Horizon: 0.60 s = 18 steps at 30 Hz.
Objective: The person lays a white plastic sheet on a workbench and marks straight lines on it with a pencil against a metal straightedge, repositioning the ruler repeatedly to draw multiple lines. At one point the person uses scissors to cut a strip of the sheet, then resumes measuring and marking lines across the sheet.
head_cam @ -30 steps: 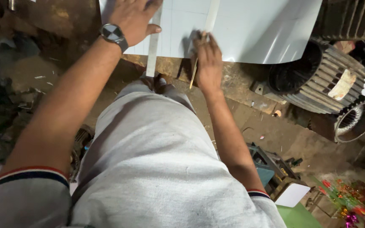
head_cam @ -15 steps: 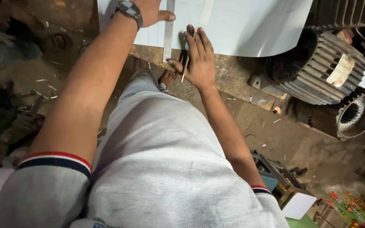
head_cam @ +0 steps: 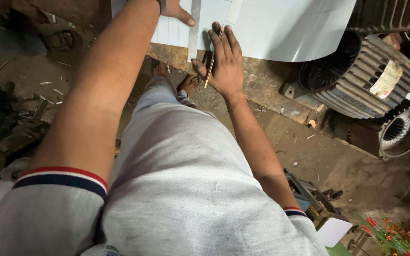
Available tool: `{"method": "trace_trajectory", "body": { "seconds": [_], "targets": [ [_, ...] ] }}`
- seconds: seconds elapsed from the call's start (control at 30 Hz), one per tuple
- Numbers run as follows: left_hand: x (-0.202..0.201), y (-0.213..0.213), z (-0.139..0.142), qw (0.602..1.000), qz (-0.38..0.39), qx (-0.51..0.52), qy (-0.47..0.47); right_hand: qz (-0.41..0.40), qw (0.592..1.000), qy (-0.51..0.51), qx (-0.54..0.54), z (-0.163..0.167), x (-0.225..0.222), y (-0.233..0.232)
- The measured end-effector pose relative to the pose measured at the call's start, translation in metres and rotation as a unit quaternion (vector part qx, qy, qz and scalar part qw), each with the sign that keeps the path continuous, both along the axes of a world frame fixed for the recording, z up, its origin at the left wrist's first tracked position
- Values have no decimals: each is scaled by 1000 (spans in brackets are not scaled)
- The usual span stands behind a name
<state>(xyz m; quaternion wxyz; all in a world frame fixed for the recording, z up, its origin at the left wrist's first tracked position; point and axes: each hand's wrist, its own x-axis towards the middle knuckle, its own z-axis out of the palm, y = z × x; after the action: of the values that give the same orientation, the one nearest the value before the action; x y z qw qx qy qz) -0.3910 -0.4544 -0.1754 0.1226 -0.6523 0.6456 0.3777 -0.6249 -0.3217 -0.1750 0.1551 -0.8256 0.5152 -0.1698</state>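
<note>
Both hands work at the near edge of a white sheet [head_cam: 281, 28] that lies on the floor. My left hand [head_cam: 174, 10] reaches past the top of the view, thumb pressing beside a metal ruler [head_cam: 194, 28] laid across the sheet; whether its fingers are spread I cannot tell. My right hand [head_cam: 224, 61] lies flat, fingers together, a thin pencil [head_cam: 212, 59] slipped between them, just beside the ruler. Two motor housings [head_cam: 357, 76] sit to the right.
</note>
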Motion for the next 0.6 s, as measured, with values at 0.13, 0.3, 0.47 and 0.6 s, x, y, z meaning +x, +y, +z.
{"method": "trace_trajectory", "body": {
  "seconds": [0.13,0.3,0.47,0.6],
  "targets": [
    [-2,3,5,999,40,28,-1,2,1000,-6,1,0,0,-1],
    [-1,10,9,991,112,71,-36,-2,1000,-1,7,0,0,-1],
    [-2,7,3,989,103,106,0,0,1000,0,1,0,-1,0],
    [2,7,1,989,99,109,-12,1,1000,-4,-2,-2,-1,0]
  ]
}}
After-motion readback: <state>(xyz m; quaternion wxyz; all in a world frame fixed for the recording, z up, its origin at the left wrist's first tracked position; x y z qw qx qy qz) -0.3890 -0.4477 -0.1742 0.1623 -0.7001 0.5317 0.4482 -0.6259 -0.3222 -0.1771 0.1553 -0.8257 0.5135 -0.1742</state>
